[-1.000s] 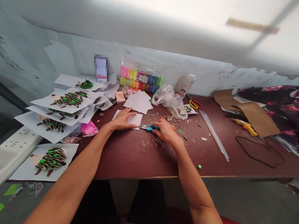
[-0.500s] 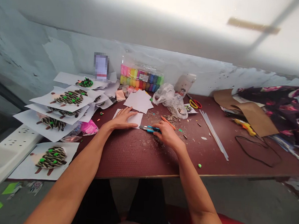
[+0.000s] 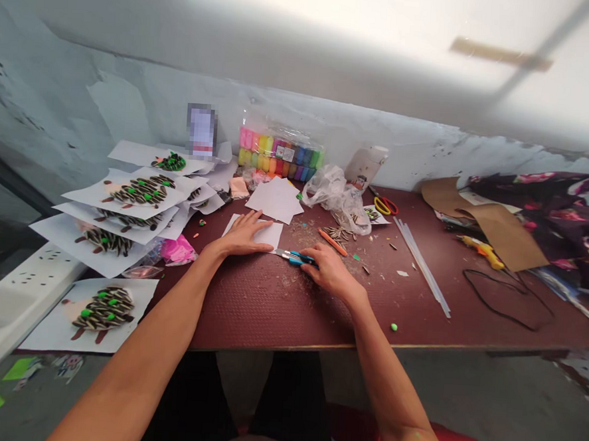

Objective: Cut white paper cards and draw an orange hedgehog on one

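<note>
My left hand (image 3: 244,234) lies flat with its fingers spread, pressing on a white sheet of paper (image 3: 272,236) on the dark red tabletop. My right hand (image 3: 330,269) is closed around a blue and black utility knife (image 3: 299,258). The knife's metal end points left and meets the paper's lower right corner, close to my left fingertips. Behind my right fingers lies an orange stick-like tool (image 3: 332,241). More white paper pieces (image 3: 276,199) lie just beyond my left hand.
Stacked sheets with seed hedgehogs (image 3: 139,191) stand on the left, another hedgehog sheet (image 3: 104,312) in front. At the back are coloured clay packs (image 3: 278,154), a plastic bag (image 3: 326,186), a bottle (image 3: 367,166) and scissors (image 3: 386,205). Glue sticks (image 3: 424,268) and a yellow glue gun (image 3: 482,250) lie right.
Both hands stay in nearly the same place, with the knife still at the paper's corner. The whole view has shifted very slightly.
</note>
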`<action>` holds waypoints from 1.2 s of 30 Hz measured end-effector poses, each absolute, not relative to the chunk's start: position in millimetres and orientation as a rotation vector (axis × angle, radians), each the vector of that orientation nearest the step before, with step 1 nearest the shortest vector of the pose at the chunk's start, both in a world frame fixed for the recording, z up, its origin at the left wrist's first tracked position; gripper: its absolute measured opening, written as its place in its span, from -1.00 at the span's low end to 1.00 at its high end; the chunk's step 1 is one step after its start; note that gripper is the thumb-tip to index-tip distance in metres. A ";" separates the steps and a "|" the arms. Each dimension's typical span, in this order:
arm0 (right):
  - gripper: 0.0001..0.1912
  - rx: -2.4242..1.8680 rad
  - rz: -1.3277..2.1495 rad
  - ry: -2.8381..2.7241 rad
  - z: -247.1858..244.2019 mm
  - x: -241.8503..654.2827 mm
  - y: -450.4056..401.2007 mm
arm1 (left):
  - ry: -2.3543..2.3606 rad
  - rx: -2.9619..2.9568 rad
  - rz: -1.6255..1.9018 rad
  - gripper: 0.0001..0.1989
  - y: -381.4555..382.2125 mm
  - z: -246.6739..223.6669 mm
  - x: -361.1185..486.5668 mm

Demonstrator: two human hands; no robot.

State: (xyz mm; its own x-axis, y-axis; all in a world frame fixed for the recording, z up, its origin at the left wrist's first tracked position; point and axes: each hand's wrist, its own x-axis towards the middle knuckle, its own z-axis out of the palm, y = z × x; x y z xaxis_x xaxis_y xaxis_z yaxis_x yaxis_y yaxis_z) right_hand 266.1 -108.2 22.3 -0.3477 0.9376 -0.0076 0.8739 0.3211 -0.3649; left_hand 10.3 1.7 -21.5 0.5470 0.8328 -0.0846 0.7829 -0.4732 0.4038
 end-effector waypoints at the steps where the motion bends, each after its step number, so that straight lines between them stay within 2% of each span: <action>1: -0.77 -1.664 0.450 -2.375 22.9 265.3 -108.9 | 1.317 2.388 0.172 -0.13 1.7 -21.4 10.3; 36: -0.77 -1.719 0.406 -2.353 24.0 249.4 -118.2 | 1.312 2.374 0.171 -0.12 2.4 -21.4 11.1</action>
State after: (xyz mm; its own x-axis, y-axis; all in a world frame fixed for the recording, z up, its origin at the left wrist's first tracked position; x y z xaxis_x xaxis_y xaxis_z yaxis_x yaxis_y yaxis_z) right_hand 249.4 -118.2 24.0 -0.3041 0.9526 -0.0013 0.8981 0.2862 -0.3339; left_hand 11.1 2.4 -21.4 0.5470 0.8319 -0.0934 0.7801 -0.4661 0.4173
